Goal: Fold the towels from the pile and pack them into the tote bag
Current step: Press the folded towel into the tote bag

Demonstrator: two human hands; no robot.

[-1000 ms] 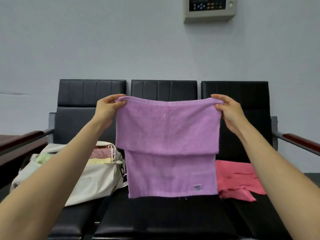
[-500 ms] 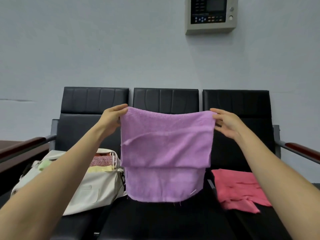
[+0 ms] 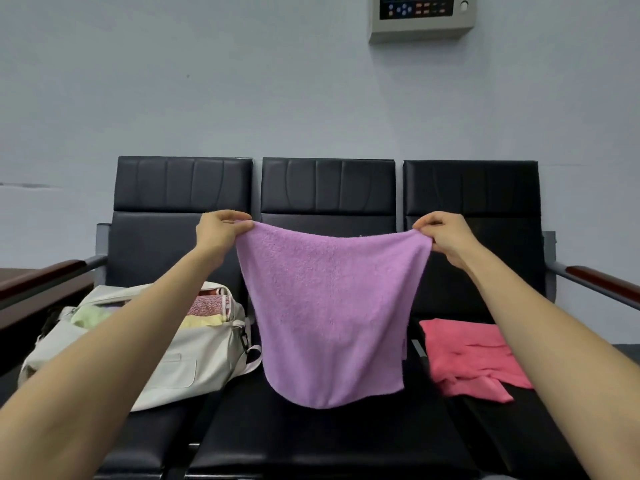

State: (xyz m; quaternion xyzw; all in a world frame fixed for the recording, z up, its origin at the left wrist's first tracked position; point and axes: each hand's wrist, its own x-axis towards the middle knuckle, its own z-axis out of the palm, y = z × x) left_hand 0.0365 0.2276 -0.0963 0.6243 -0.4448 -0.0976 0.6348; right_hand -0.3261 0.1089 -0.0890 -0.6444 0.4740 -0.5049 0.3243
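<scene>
As purple towel (image 3: 332, 306) hangs — left hand (image 3: 221, 233), right hand (image 3: 446, 237): pinch grip on corners.

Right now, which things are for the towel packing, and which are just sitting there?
For the job: purple terry towel, pinched by left hand and right hand; cream fabric tote bag; crumpled pink towel.
Just there: black padded bench; grey wall control panel.

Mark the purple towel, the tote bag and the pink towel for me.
purple towel (image 3: 332, 306), head view, middle of the hanging cloth.
tote bag (image 3: 204, 365), head view, its front wall.
pink towel (image 3: 464, 355), head view, middle of the cloth.
</scene>
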